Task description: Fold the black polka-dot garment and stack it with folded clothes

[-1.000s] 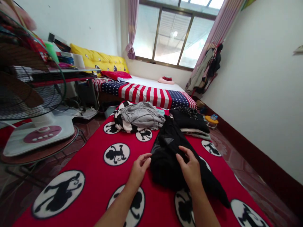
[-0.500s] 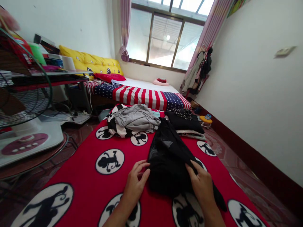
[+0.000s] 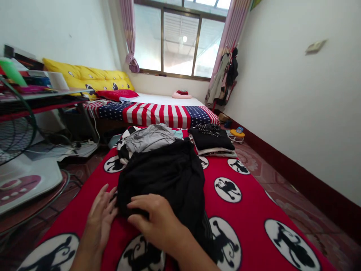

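Observation:
A black garment point(image 3: 166, 169) lies spread on the red blanket point(image 3: 248, 210) with monkey prints, its folds loose and its far side overlapping a grey piece of clothing point(image 3: 150, 136). At the garment's left edge is my left hand point(image 3: 102, 214), fingers apart and stretched out, holding nothing visible. My right hand point(image 3: 156, 220) reaches across the near left part of the garment. Its thumb and index finger are curved with a gap between them; whether the fingertips touch the cloth is hard to see.
Folded dark clothes point(image 3: 213, 140) are stacked at the blanket's far right. A fan base point(image 3: 31, 188) stands on a round stool at left, near a cluttered desk point(image 3: 56, 94). Beyond is a bed with a flag-patterned cover point(image 3: 158, 114). A yellow stool point(image 3: 237, 133) stands near the right wall.
The black garment went from a narrow bundle to spread out wider and further left. My right hand crossed left over it, and my left hand moved left, its fingers apart. The view swung right.

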A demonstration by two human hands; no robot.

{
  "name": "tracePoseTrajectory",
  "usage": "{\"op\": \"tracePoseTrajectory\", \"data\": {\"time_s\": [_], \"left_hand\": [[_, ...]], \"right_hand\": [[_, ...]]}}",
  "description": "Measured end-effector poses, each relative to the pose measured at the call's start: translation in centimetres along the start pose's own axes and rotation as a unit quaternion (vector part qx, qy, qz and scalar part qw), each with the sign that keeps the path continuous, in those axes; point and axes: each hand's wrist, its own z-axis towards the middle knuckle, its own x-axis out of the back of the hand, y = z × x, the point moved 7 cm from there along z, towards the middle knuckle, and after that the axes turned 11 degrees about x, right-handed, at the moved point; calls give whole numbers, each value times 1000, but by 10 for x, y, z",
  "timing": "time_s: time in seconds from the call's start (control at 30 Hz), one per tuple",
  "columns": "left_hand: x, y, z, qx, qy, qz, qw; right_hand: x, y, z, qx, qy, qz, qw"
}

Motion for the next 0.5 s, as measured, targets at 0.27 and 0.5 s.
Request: {"op": "tracePoseTrajectory", "data": {"time_s": [0.27,0.5], "left_hand": [[-18,-22,9,-78,-8,134,988],[-26,-36,7,-80,12,158,984]], "right_hand": [[71,78,-97,-259,174,-279,908],[71,97,-115,-278,191,-277,900]]}}
